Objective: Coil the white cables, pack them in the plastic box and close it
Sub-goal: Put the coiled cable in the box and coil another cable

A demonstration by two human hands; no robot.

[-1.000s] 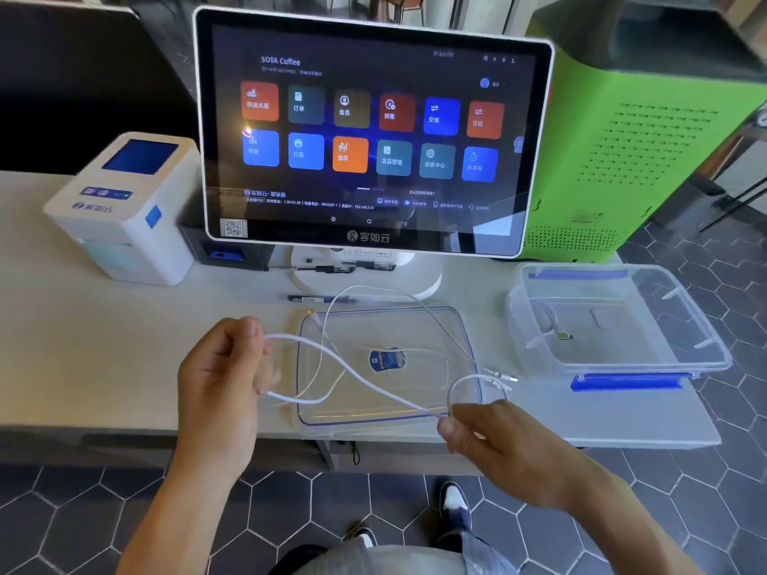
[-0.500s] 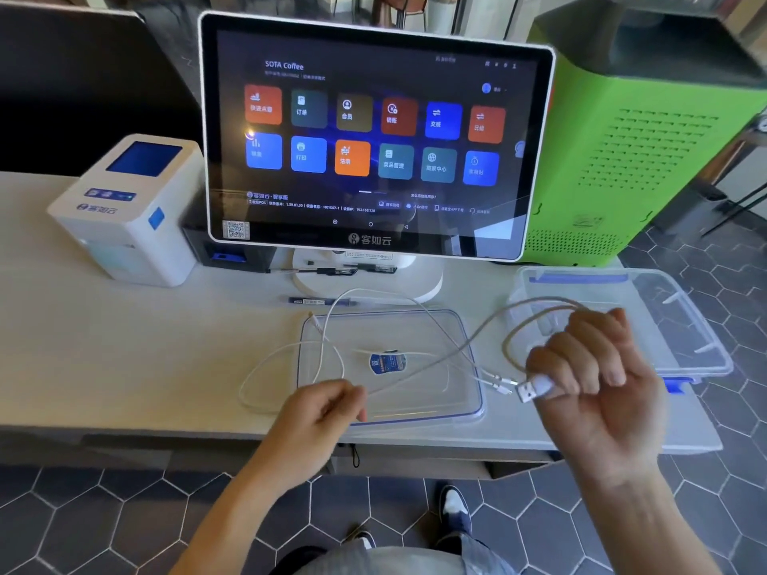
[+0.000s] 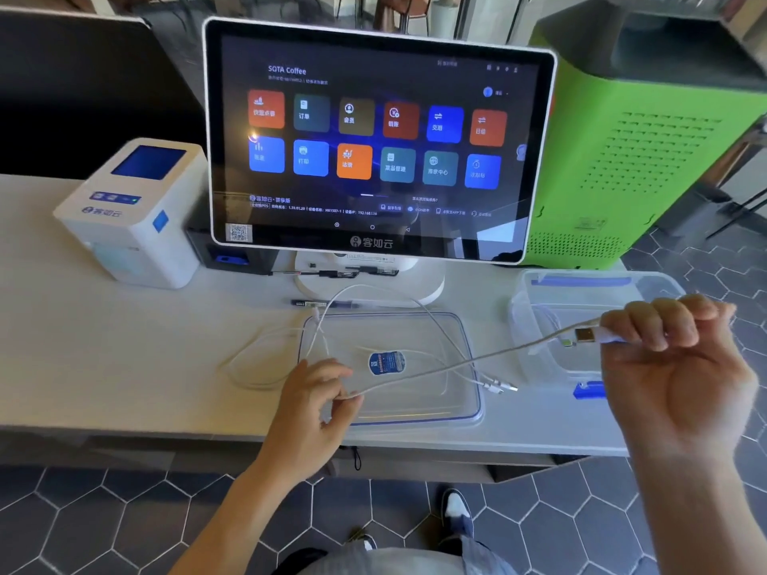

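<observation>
- Counter (image 3: 103, 367): pale top, runs L to R across view; carries all items below
- Green cabinet (image 3: 647, 159): behind counter at R; vented side panel
- POS touchscreen (image 3: 373, 143): upright on white stand, centre-back; lit w/ coloured app tiles
- White printer (image 3: 133, 213): back L of counter, blue panel on top; apart from screen
- Plastic box (image 3: 539, 292): clear, blue clips, R end of counter; open, no lid on it; a bit of white cable seen inside, detail unclear
- Box lid (image 3: 465, 412): clear w/ blue edge, lying flat at counter front, centre; round blue sticker on it; well L of box
- Right hand (image 3: 680, 367): raised in front of box; fingers curled round white cable near its USB plug (image 3: 585, 334), plug pointing L
- Left hand (image 3: 319, 404): low over lid's L front corner; thumb + fingertips pinch same cable
- White cable (image 3: 456, 365): stretched in air betw. the 2 hands, above lid; not coiled
- Loose white cables (image 3: 257, 359): slack loops on counter + across lid; small connector ends (image 3: 498, 385) lie at lid's R edge
- Pen (image 3: 315, 303): dark, on counter just in front of screen stand
</observation>
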